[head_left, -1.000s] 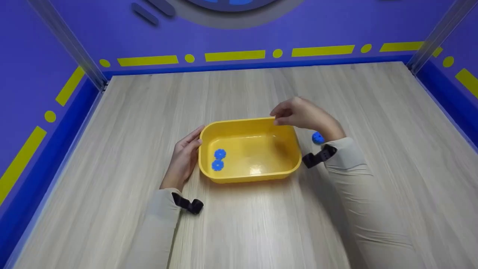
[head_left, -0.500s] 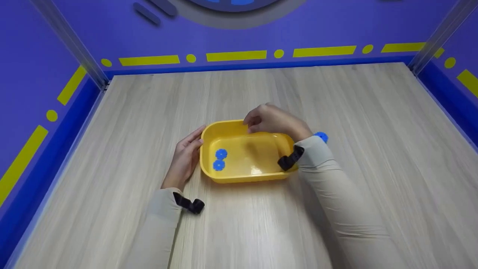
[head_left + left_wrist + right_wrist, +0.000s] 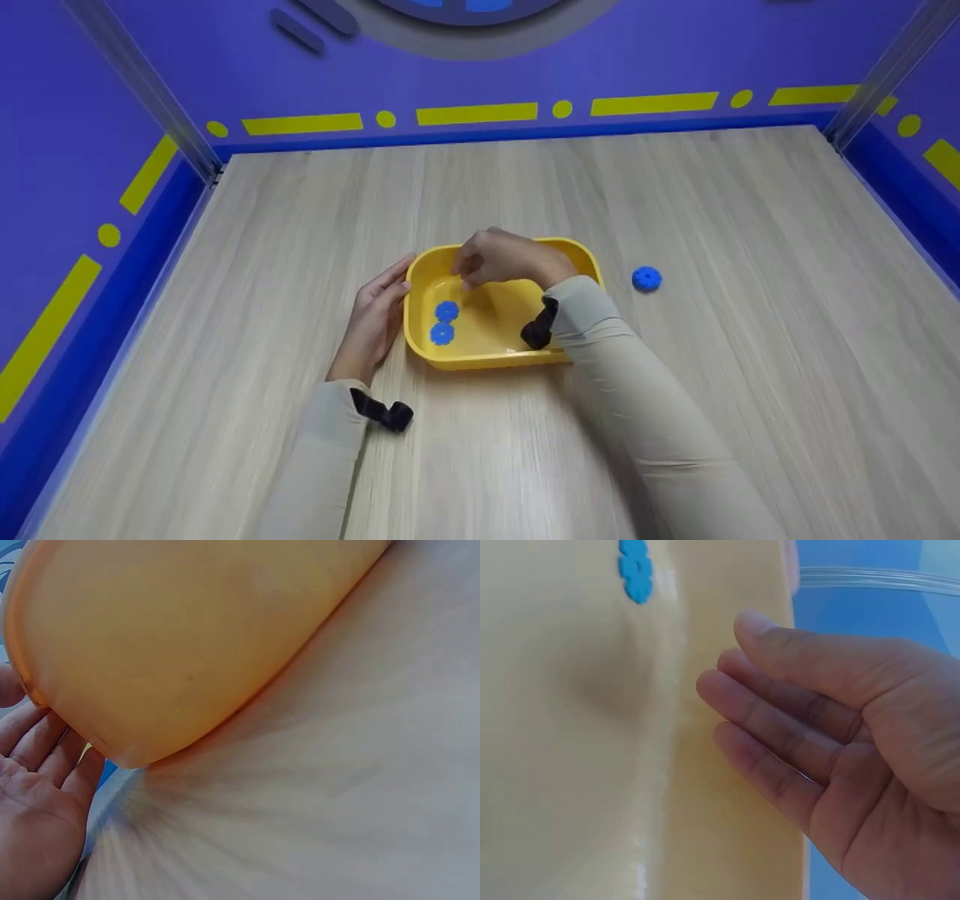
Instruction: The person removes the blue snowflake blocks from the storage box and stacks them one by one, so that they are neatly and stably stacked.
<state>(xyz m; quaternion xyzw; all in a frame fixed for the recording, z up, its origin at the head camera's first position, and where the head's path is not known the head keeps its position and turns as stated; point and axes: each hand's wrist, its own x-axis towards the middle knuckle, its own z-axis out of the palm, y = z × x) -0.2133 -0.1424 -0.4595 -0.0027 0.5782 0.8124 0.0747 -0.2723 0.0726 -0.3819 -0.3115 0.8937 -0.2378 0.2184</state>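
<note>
A yellow plastic tub sits on the table in front of me, its outer wall filling much of the left wrist view. My left hand rests along its left end, fingers straight against the outside and thumb at the rim. Inside lie two flat blue notched discs, an upper disc and a lower disc, like flower-shaped building discs. Over the tub's far wall hangs my right hand, fingers loosely bent. Nothing shows between its fingers in the right wrist view.
To the right of the tub a blue notched disc, thicker-looking than the others, lies on the wooden table. Blue panels with yellow marks enclose the table at the back and sides.
My right hand has moved left along the tub's far side, towards the two discs, uncovering the disc on the table. The left hand has stayed at the tub's left end.
</note>
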